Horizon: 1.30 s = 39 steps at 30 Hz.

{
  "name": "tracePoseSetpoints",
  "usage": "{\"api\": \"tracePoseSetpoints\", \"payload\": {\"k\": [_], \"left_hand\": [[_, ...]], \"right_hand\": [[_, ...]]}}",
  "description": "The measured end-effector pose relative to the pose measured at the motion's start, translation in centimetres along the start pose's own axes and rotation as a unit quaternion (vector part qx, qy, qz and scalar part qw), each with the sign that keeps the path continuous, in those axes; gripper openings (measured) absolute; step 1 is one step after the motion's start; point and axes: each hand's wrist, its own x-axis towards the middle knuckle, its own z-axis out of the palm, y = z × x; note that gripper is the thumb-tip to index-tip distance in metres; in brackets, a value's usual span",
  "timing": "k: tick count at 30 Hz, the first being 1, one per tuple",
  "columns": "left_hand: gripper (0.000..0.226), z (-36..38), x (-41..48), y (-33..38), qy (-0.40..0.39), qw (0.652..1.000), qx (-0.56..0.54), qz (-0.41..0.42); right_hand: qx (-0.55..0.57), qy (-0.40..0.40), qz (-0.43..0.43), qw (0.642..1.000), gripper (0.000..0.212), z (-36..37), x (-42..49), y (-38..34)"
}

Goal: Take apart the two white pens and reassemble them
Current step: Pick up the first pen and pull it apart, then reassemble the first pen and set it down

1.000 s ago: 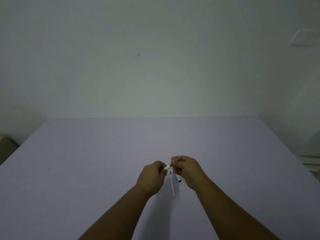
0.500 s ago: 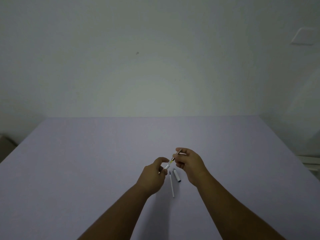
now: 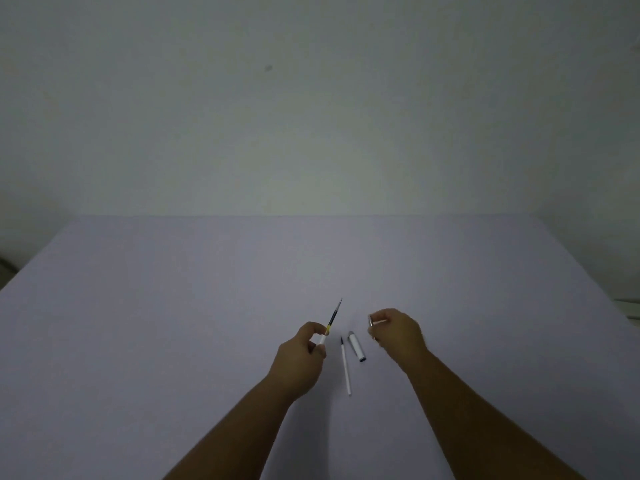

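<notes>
My left hand point(image 3: 300, 360) grips the white barrel point(image 3: 322, 340) of one pen, and its dark refill point(image 3: 334, 312) sticks out and points up and away from me. My right hand point(image 3: 398, 336) is closed on a small pale pen piece point(image 3: 371, 322), probably the front tip section; most of it is hidden by my fingers. Between my hands, a second white pen point(image 3: 345, 367) lies flat on the table, thin and pointing away from me. A white cap point(image 3: 357, 346) with a dark open end lies just right of it.
The grey-lilac table point(image 3: 173, 306) spreads wide on all sides and ends at a pale wall behind. A dark object point(image 3: 5, 266) shows past the table's left edge, and something pale point(image 3: 628, 306) past its right edge.
My hands were joined on one pen and have pulled apart. The right hand took a small piece off to the right, baring the refill in the barrel held by the left.
</notes>
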Motion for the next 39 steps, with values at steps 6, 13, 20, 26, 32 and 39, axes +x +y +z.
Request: {"api": "tracePoseSetpoints", "payload": {"k": [6, 13, 20, 26, 32, 39], "left_hand": [[0.023, 0.8, 1.1, -1.3, -0.015, 1.0, -0.002, -0.014], [0.022, 1.3, 1.5, -1.3, -0.024, 1.0, 0.014, -0.01], [0.021, 1.7, 1.3, -1.0, -0.028, 0.999, 0.023, -0.001], [0.021, 2.1, 1.3, -0.3, -0.028, 0.999, 0.024, 0.007], [0.022, 2.6, 1.3, 0.3, -0.025, 0.998, 0.055, 0.034], [0.033, 2.5, 1.4, -0.9, -0.014, 0.997, 0.076, 0.014]], "right_hand": [[-0.11, -0.019, -0.048, 0.993, 0.03, 2.1, 0.1, 2.5], [-0.131, -0.014, -0.072, 0.989, 0.03, 2.6, 0.1, 3.5], [-0.091, 0.004, -0.05, 0.995, 0.031, 2.0, -0.4, 3.1], [0.198, -0.049, -0.017, 0.979, 0.015, 0.7, -1.3, 0.1], [0.259, -0.097, -0.006, 0.961, 0.015, 1.1, -1.4, -1.8], [-0.13, 0.018, 0.011, 0.991, 0.021, -0.7, 1.1, 2.0]]}}
